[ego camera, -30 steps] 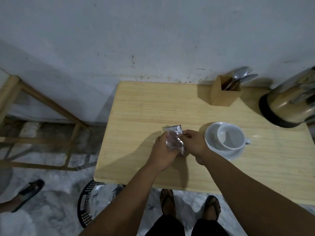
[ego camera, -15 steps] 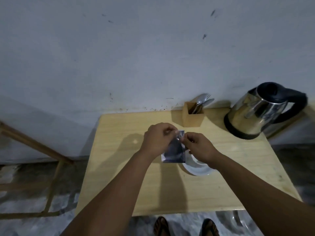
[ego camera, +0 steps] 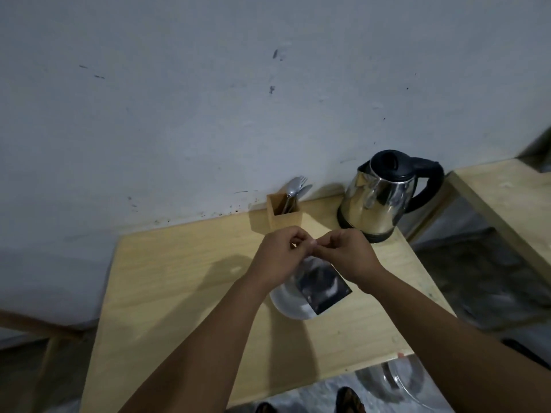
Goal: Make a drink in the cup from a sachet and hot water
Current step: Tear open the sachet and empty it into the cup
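A silvery sachet (ego camera: 322, 286) hangs over the middle of the wooden table (ego camera: 185, 281), pinched at its top edge by both hands. My left hand (ego camera: 278, 253) grips the top from the left and my right hand (ego camera: 347, 254) from the right, fingertips touching. Below the sachet lies a white saucer (ego camera: 287, 302); the cup on it is hidden behind the sachet and my hands. A steel kettle (ego camera: 377, 198) with a black lid and handle stands at the table's back right corner.
A wooden holder (ego camera: 284, 217) with spoons and a fork stands against the wall behind my hands. A second wooden surface (ego camera: 507, 198) is at the right. A clear container (ego camera: 396, 380) and my sandalled feet show on the floor below the table's front edge.
My view has tilted up and shifted right, so the kettle shows fully. Both hands lifted the sachet over the saucer, and it now hangs tilted with its top pinched between my fingertips.
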